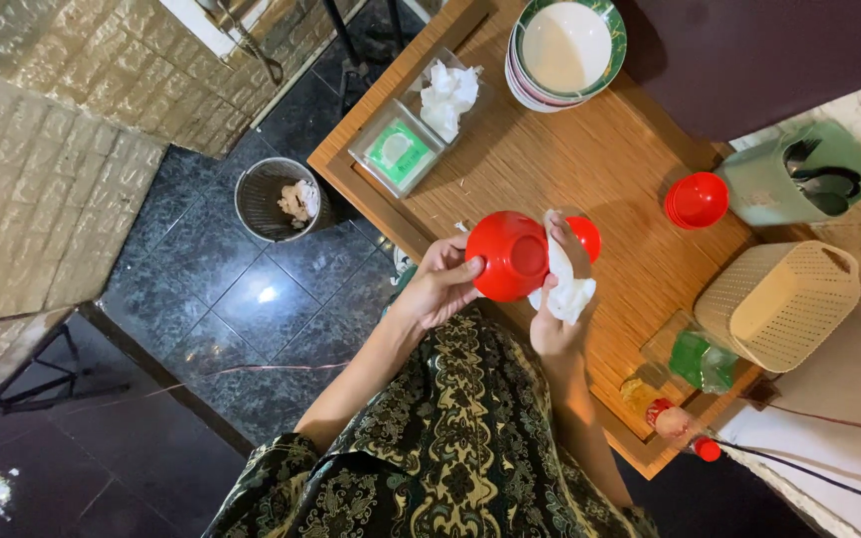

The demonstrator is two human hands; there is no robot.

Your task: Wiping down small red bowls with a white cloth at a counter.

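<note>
Above the near edge of a wooden surface (590, 149), two bare hands hold a glossy red bowl (506, 255). Its round opening faces right, toward the right hand (555, 314), so it lies tipped on its side. That hand's grip pinches a white tissue (568, 289) against the rim. The left hand (440, 284) curls closed around the bowl's base.

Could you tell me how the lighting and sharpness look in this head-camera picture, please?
In the head view, a bright glare spot sits on the dark floor tiles; the wooden table is evenly lit, with the red bowl in the left hand crisp; the right hand and its white tissue look slightly soft; the edges show wide-angle stretching.
</note>
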